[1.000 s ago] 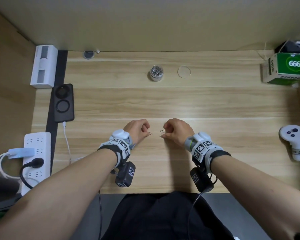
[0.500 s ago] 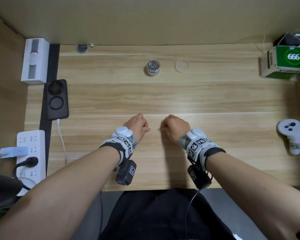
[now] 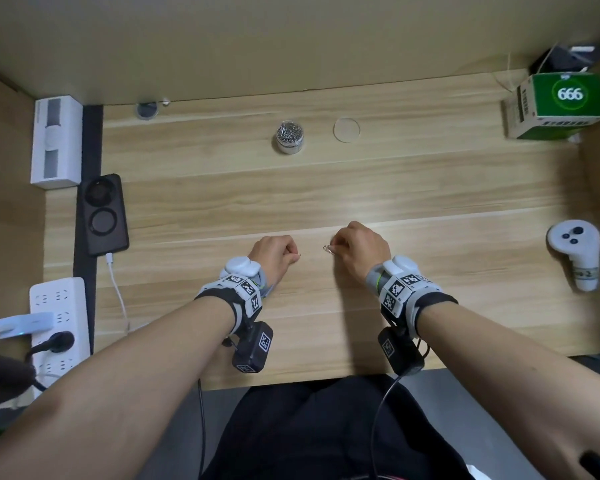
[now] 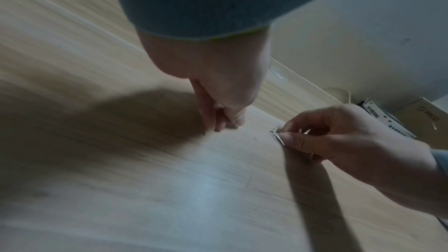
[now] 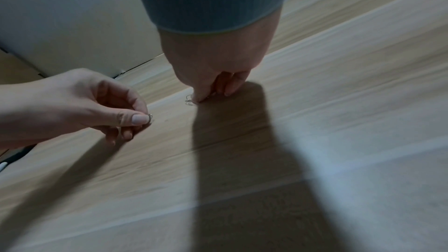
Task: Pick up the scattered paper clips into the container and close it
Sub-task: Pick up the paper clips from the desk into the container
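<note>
Paper clips (image 3: 329,249) are pinched between the thumb and forefinger of the right hand (image 3: 361,249), whose fingers are curled together just above the wooden tabletop (image 3: 430,202) near the middle of its front edge; the clip ends stick out toward the left hand (image 3: 274,252). From the left wrist view the same paper clips (image 4: 276,135) show as at least two loops of silver wire clamped under the right thumb. The left hand, just beside the right but not touching it, has its fingers curled as well and holds a single small clip (image 5: 150,116) between thumb tip and forefinger, with only a bit of wire showing past the nail. Toward the middle of the back edge stands the container (image 3: 289,136), a small clear round tub, open and filled with clips, well apart from both hands. Its lid (image 3: 346,130), a clear flat disc, lies on the wood just to the right of it. A green box (image 3: 565,105) marked 666 sits at the back right corner, a white controller (image 3: 575,254) near the right edge, a black charging pad (image 3: 103,213) and a white power strip (image 3: 59,323) along the left edge.
</note>
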`<state>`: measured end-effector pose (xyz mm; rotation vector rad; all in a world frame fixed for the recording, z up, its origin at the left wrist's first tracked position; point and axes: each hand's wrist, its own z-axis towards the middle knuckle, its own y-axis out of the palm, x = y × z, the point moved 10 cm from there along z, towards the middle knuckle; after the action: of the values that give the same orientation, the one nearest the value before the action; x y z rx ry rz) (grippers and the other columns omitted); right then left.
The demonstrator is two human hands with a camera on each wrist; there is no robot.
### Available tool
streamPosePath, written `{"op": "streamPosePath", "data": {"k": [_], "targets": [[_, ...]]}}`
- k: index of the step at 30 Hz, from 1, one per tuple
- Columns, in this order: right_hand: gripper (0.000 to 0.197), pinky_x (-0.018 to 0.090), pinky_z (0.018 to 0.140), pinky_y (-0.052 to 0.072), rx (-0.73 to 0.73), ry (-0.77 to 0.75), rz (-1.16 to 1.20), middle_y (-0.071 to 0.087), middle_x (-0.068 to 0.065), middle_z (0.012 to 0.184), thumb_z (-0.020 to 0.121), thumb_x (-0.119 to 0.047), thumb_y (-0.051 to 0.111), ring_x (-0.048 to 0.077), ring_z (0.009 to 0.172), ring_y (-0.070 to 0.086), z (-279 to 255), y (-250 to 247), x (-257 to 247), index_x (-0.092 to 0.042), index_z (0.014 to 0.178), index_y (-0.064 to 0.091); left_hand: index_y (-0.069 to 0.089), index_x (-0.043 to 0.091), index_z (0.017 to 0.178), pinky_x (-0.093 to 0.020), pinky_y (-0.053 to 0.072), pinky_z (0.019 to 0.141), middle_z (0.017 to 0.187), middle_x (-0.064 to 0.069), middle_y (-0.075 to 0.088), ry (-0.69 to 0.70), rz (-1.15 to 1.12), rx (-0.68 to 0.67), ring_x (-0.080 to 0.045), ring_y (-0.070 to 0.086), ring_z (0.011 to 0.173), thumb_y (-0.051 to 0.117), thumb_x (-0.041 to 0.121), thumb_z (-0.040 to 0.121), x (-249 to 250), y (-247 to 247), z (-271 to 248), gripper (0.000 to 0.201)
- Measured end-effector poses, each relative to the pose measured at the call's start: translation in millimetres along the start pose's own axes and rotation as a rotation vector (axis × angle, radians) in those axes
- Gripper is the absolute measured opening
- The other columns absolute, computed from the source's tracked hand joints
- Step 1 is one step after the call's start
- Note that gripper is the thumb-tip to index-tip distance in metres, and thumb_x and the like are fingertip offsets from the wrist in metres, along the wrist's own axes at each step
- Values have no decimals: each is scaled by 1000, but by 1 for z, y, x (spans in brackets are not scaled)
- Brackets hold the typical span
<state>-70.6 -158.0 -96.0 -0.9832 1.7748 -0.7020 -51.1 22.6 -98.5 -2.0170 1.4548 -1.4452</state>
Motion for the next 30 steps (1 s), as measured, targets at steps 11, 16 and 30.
{"op": "streamPosePath", "data": {"k": [11,16,30], "targets": [[4,32,69,41,-14,0,45,61,-4,96,89,-25,67,26,92,61,7,-2,-1,-27,86,70,67,20,71,-29,49,69,60,12,59,-17,-40,23,-17,61,68,71,14,78,3,-3,7,10],[15,39,78,50,-58,-61,108,64,3,100,92,-16,60,29,96,63,6,0,-3,-22,94,74,69,17,74,-27,45,68,62,12,59,-6,-61,31,-14,58,69,71,14,78,6,-3,9,5],[28,34,76,48,-3,24,148,54,-12,99,78,-43,77,13,90,57,1,-3,12,-31,99,63,70,16,73,-27,46,66,65,9,61,-15,-100,76,-13,56,65,73,12,76,11,-2,19,5]]}}
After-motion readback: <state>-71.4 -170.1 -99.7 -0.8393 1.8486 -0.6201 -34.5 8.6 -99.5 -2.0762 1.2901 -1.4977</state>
